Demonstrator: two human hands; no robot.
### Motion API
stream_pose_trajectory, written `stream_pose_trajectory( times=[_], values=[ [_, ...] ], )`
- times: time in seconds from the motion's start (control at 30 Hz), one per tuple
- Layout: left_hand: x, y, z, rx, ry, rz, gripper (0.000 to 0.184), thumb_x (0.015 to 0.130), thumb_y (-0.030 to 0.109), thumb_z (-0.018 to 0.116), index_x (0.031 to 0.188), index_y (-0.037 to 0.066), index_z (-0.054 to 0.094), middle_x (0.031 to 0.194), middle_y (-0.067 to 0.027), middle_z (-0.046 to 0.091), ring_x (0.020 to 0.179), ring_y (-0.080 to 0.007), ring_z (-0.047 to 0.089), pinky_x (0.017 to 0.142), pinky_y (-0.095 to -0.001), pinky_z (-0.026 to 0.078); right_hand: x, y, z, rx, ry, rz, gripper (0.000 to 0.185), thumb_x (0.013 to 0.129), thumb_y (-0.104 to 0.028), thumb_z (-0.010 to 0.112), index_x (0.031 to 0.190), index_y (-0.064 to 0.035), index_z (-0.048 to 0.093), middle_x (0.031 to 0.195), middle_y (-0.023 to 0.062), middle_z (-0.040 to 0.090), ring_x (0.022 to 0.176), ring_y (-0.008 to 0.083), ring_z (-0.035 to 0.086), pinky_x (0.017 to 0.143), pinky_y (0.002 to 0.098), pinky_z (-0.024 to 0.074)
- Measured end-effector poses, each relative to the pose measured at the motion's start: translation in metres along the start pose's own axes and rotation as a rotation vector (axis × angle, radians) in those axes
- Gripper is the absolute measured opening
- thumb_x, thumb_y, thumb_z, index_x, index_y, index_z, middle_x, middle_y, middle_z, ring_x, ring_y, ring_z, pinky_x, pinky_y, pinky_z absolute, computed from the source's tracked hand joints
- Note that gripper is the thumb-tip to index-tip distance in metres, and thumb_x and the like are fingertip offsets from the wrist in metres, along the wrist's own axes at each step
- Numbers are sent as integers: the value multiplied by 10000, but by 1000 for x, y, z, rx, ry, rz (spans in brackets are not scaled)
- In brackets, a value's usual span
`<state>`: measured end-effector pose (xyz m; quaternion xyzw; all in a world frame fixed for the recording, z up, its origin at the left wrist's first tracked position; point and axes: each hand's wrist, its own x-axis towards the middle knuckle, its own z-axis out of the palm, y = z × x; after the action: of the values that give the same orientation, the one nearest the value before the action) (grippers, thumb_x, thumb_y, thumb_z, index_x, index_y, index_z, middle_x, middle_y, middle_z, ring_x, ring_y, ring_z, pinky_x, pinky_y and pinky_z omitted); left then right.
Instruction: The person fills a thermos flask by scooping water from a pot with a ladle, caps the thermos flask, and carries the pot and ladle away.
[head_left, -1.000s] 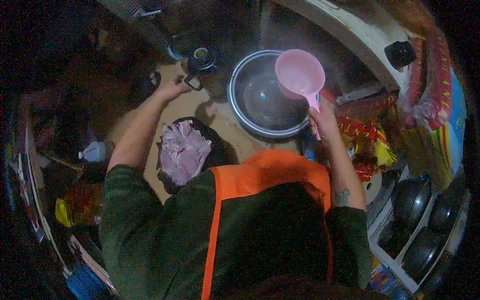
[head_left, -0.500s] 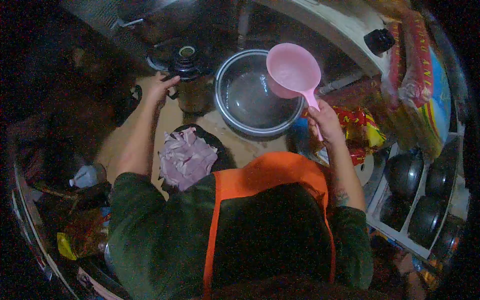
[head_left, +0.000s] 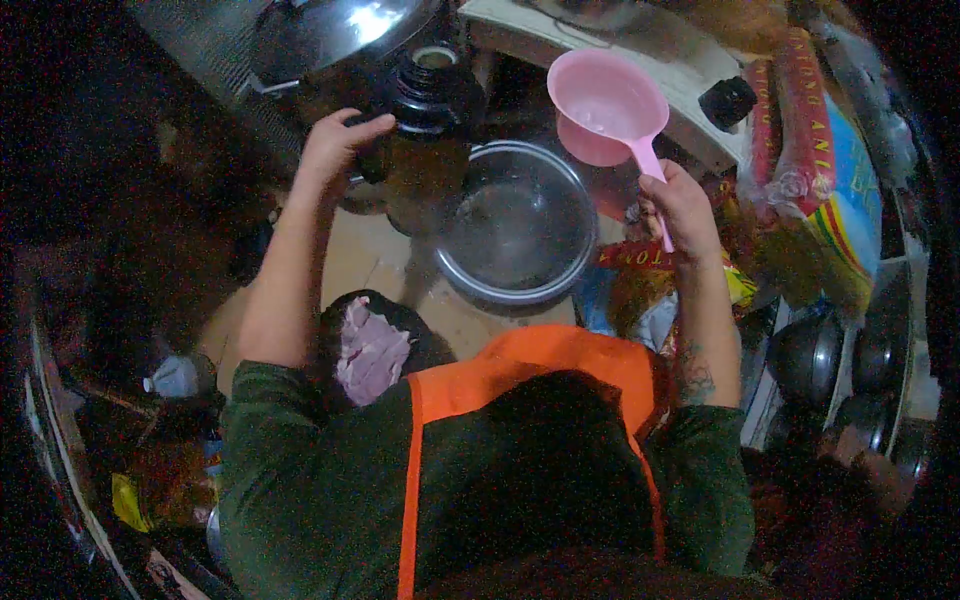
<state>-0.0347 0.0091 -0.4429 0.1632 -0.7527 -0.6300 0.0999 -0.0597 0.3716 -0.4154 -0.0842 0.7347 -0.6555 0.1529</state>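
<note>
My right hand (head_left: pixel 682 205) is closed round the handle of a pink plastic dipper (head_left: pixel 598 105), held raised above the right side of a wide metal pot (head_left: pixel 515 290). The inside of the dipper is partly visible. My left hand (head_left: pixel 342 150) grips the side of a dark jug (head_left: pixel 437 95) with a round, ringed neck and a brownish lower body. The jug is beside the pot's upper left rim, and my fingers on it are partly hidden. Pale sliced pieces (head_left: pixel 372 350) lie in a black bag or bowl in front of me.
Printed sacks (head_left: pixel 840 190) stand at the right, near a small black jar (head_left: pixel 727 103). A rack with dark round pans (head_left: pixel 805 350) sits below them. A shiny metal lid or bowl (head_left: pixel 370 30) is at the top. A whitish bottle (head_left: pixel 178 377) lies at left.
My left hand has moved up and right with the jug, which now stands closer to the pot. The dipper has risen slightly and moved right. The view has shifted a little.
</note>
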Motion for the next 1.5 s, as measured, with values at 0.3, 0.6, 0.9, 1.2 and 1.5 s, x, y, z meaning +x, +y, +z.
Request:
stream_pose_trajectory(
  times=[0.3, 0.6, 0.9, 1.2, 1.5],
  values=[
    [14, -23, 39, 38, -108, -35, 814, 525, 313, 752, 1086, -151, 387, 1000, -233, 509, 885, -248, 522, 754, -310, 400, 1, -43, -1, -288, 68, 20, 197, 754, -200, 528, 824, -35, 447, 537, 13, 456, 327, 95, 404, 278, 232, 306],
    [-5, -2, 40, 80, -110, -74, 790, 533, 265, 755, 1080, -163, 378, 932, -224, 534, 827, -240, 545, 721, -314, 424, -1, -61, 21, -234, 24, 23, 224, 743, -193, 545, 863, -23, 462, 549, 13, 468, 336, 89, 410, 290, 227, 311],
    [4, -5, 46, 158, -131, -73, 808, 538, 268, 752, 1095, -164, 356, 922, -210, 543, 815, -241, 550, 721, -299, 427, 10, -60, 17, -245, 8, -16, 229, 725, -174, 568, 883, -27, 489, 602, 11, 497, 404, 83, 448, 350, 219, 346],
    [5, -10, 50, 194, -108, 13, 365, 562, 299, 723, 672, -17, 577, 645, -87, 581, 580, -157, 550, 559, -264, 416, 20, -55, 12, -293, 4, -104, 256, 720, -194, 575, 885, -12, 503, 644, 13, 510, 476, 95, 475, 399, 234, 383],
    [0, -4, 50, 90, -166, -9, 352, 568, 246, 729, 728, -27, 572, 679, -76, 583, 594, -145, 547, 562, -257, 419, 25, -55, 9, -357, 17, -143, 222, 753, -173, 563, 887, -31, 456, 608, -23, 457, 470, 52, 404, 398, 186, 294]
  ],
)
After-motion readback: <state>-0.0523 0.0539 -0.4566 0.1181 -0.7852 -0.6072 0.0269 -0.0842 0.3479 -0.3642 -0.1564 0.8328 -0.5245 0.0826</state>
